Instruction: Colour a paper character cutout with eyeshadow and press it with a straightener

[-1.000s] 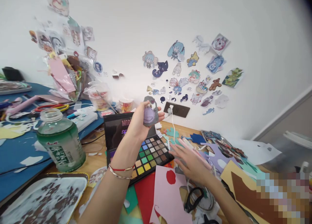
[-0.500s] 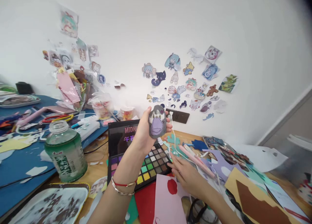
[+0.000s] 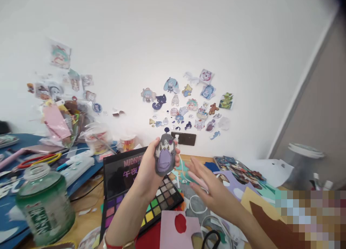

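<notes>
My left hand (image 3: pixel 147 169) is raised in front of the wall, palm towards me. Its fingers wrap round a dark grey figure cutout (image 3: pixel 164 158) with a pale face and a lilac belly piece. My right hand (image 3: pixel 211 189) hovers over the clutter to the right, fingers stretched out and apart, holding nothing visible. Behind those fingers shows part of a pink stick-like tool (image 3: pixel 198 179), mostly covered. Under my left wrist lies an open palette (image 3: pixel 170 200) of coloured pans, its lid partly hidden by my forearm. A pink paper sheet (image 3: pixel 167 229) with a red patch lies in front.
Character cutouts (image 3: pixel 171 86) are stuck on the wall above a dark socket strip (image 3: pixel 186 139). A green jar (image 3: pixel 44 209) stands at left, by a white power strip (image 3: pixel 78 167). At right lie lilac paper (image 3: pixel 235 182), tan paper (image 3: pixel 248 196) and a white cable (image 3: pixel 200 209).
The view has shifted, so the wall cutouts sit lower and further left. My right hand has lifted from beside the palette, fingers spread. My left hand still holds the figure cutout.
</notes>
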### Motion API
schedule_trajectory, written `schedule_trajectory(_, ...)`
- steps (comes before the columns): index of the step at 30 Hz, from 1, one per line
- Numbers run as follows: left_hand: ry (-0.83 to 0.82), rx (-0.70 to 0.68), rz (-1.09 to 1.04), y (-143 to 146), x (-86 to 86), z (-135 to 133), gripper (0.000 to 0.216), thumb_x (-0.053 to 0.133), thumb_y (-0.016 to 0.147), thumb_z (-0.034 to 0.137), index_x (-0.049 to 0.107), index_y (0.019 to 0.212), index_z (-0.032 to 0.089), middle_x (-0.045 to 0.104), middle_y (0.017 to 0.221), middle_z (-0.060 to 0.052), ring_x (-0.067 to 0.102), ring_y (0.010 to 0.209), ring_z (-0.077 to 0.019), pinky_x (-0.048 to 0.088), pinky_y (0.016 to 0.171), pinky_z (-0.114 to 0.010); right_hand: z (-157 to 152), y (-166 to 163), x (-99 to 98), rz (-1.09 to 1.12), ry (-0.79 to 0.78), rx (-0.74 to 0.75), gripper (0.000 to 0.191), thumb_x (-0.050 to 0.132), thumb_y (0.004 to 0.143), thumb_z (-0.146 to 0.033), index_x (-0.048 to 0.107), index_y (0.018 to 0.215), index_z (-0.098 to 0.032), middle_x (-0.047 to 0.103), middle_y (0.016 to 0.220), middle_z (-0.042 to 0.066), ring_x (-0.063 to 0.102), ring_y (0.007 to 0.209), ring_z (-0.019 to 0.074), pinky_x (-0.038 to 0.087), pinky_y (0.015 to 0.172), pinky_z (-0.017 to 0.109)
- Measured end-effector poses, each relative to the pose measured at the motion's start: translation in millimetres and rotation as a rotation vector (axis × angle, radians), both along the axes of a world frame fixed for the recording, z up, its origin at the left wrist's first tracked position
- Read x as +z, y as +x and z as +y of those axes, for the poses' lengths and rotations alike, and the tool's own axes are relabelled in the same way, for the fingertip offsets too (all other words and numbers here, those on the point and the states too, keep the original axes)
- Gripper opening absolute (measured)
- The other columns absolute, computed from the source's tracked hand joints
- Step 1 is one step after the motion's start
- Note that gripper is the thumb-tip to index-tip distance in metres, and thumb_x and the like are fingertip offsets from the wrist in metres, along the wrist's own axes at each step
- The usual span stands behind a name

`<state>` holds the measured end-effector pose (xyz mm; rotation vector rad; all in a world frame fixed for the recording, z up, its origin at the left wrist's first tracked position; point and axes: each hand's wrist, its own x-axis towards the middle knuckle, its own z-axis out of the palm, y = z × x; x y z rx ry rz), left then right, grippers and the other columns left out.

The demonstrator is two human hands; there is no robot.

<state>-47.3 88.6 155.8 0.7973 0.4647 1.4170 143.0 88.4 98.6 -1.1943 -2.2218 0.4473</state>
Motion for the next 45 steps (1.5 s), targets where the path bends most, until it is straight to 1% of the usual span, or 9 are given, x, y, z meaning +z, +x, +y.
schedule_trajectory(3, -0.009, -0.008, 0.041, 10, -2.1, -5, 0.035, 0.039, 0.089, 0.035, 0.063, 0.096, 0.01, 0.066, 0.077, -0.009, 0.06, 0.056, -0.0149, 0.049, 0.054, -0.025, -18, 0, 32.6, 0.302, 0.063, -0.015, 0.066, 0.042, 0.092, -0.033, 0.0, 0.144, -0.036, 0.031, 0.147, 0.002, 0.028, 0.134, 0.019, 0.049, 0.093, 0.04)
schedule_trajectory(5, -0.047, -0.025, 0.046, 19, -2.8, -9, 0.034, 0.042, 0.088, 0.035, 0.064, 0.095, 0.011, 0.066, 0.075, -0.008, 0.061, 0.058, -0.0156, 0.05, 0.055, -0.024, -27, -5, 40.3, 0.326, 0.216, 0.009, 0.077, 0.049, 0.089, -0.031, -0.006, 0.143, -0.035, 0.033, 0.146, 0.003, 0.024, 0.135, 0.021, 0.053, 0.088, 0.04)
schedule_trajectory(9, -0.202, -0.01, -0.001, 36, -2.2, -19, 0.027, 0.048, 0.086, 0.032, 0.066, 0.089, 0.012, 0.066, 0.069, -0.005, 0.063, 0.062, -0.0154, 0.05, 0.055, -0.022, -29, -17, 27.2, 0.151, 0.676, 0.113, 0.087, 0.055, 0.086, -0.024, -0.009, 0.144, -0.028, 0.037, 0.144, 0.005, 0.02, 0.136, 0.0256, 0.038, 0.1, 0.055)
schedule_trajectory(12, -0.272, -0.009, -0.032, 41, -1.6, -27, 0.026, 0.05, 0.085, 0.033, 0.067, 0.092, 0.014, 0.066, 0.071, -0.004, 0.064, 0.064, -0.0154, 0.049, 0.054, -0.021, -26, -19, 16.3, 0.059, 0.855, 0.097, 0.087, 0.055, 0.086, -0.022, -0.011, 0.144, -0.024, 0.047, 0.137, 0.005, 0.019, 0.136, 0.0269, 0.032, 0.102, 0.058)
schedule_trajectory(18, -0.335, -0.062, -0.05, 44, 1.7, -39, 0.024, 0.05, 0.084, 0.037, 0.065, 0.083, 0.018, 0.065, 0.068, -0.003, 0.063, 0.059, -0.0168, 0.041, 0.042, -0.02, -32, -10, 22.0, 0.139, 0.827, 0.009, 0.079, 0.049, 0.089, -0.02, -0.008, 0.144, -0.024, 0.055, 0.129, 0.004, 0.023, 0.136, 0.0236, 0.031, 0.104, 0.056)
schedule_trajectory(30, -0.282, -0.081, -0.12, 43, 5.7, -44, 0.028, 0.049, 0.085, 0.034, 0.068, 0.094, 0.015, 0.068, 0.078, -0.006, 0.065, 0.073, -0.0189, 0.051, 0.064, -0.025, -37, -5, 27.9, 0.063, 0.893, 0.049, 0.085, 0.057, 0.086, -0.024, -0.004, 0.145, -0.02, 0.066, 0.114, -0.001, 0.027, 0.132, 0.0234, 0.028, 0.106, 0.05)
schedule_trajectory(35, -0.323, -0.033, -0.112, 43, 2.9, -45, 0.025, 0.054, 0.082, 0.033, 0.068, 0.095, 0.017, 0.069, 0.081, -0.005, 0.066, 0.074, -0.0194, 0.051, 0.065, -0.026, -38, -4, 28.9, -0.021, 0.898, 0.079, 0.093, 0.061, 0.084, -0.024, -0.009, 0.144, -0.02, 0.063, 0.118, -0.001, 0.028, 0.13, 0.0259, 0.022, 0.106, 0.05)
schedule_trajectory(41, -0.287, -0.04, -0.099, 43, 0.2, -43, 0.027, 0.055, 0.081, 0.035, 0.068, 0.095, 0.018, 0.069, 0.078, -0.006, 0.066, 0.07, -0.0195, 0.052, 0.065, -0.027, -41, -3, 28.9, 0.067, 0.877, 0.09, 0.087, 0.059, 0.085, -0.023, -0.002, 0.146, -0.019, 0.063, 0.116, 0.001, 0.032, 0.124, 0.0258, 0.031, 0.102, 0.047)
schedule_trajectory(45, -0.279, -0.041, -0.091, 43, 1.0, -43, 0.028, 0.055, 0.08, 0.036, 0.069, 0.094, 0.017, 0.069, 0.077, -0.006, 0.066, 0.072, -0.0206, 0.052, 0.065, -0.028, -41, -5, 30.5, 0.005, 0.881, 0.107, 0.088, 0.059, 0.084, -0.024, -0.004, 0.145, -0.018, 0.062, 0.119, 0.001, 0.031, 0.125, 0.0277, 0.025, 0.105, 0.05)
